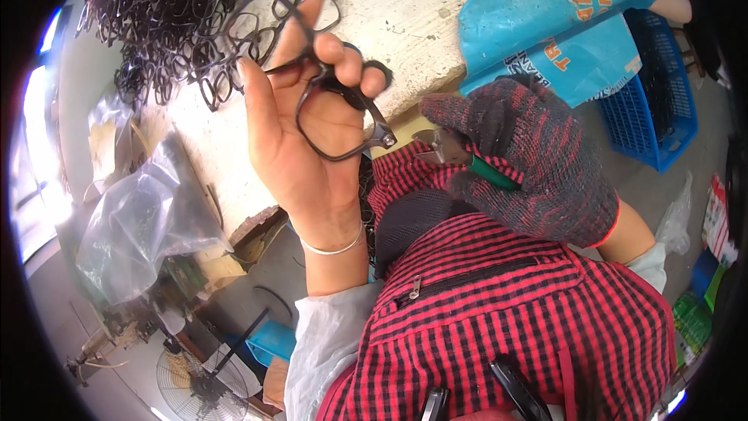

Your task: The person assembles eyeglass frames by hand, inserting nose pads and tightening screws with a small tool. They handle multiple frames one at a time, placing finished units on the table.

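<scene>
A dark plastic eyeglass frame (322, 78) rests across the upturned palm and fingers of my bare left hand (279, 129), its fingers curled round it. One rim and a hinge end hang toward the wrist. To the right, my right hand (538, 160), in a dark grey and red knit glove, is closed round cutting pliers (452, 148) with a green handle. The metal jaws point left at the eyeglass frame's hinge end, a short gap apart from it. The glove hides part of the pliers.
A large heap of dark eyeglass frames (175, 12) covers the far left of the worn white tabletop (413, 0). Blue printed sheeting (506, 39) hangs over the right edge, beside a blue plastic crate (666, 129). Plastic bags (148, 218) and a fan (206, 374) are at left.
</scene>
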Demonstrator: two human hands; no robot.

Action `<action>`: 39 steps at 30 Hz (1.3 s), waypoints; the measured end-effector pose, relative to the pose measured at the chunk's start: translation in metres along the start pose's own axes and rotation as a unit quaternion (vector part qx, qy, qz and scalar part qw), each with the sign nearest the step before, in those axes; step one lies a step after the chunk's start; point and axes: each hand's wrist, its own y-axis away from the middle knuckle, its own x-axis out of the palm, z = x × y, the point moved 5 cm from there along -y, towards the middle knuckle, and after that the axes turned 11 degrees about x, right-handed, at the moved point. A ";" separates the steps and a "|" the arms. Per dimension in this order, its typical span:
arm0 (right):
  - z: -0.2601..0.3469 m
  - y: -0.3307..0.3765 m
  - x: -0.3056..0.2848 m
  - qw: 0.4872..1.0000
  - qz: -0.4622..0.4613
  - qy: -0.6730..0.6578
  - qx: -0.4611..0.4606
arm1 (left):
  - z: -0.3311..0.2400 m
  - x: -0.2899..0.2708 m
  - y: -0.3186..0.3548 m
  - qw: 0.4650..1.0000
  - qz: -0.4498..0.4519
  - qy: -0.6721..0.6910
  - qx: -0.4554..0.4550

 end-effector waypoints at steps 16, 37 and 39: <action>0.022 -0.006 -0.011 0.970 -0.036 0.222 -0.091 | -0.012 0.025 0.002 0.989 -0.053 -0.039 -0.133; 0.029 -0.011 -0.015 0.953 -0.129 0.242 -0.131 | -0.020 0.039 0.004 0.992 -0.038 -0.035 -0.112; 0.030 -0.011 -0.017 0.944 -0.133 0.269 -0.139 | -0.021 0.039 0.004 0.993 -0.032 -0.047 -0.100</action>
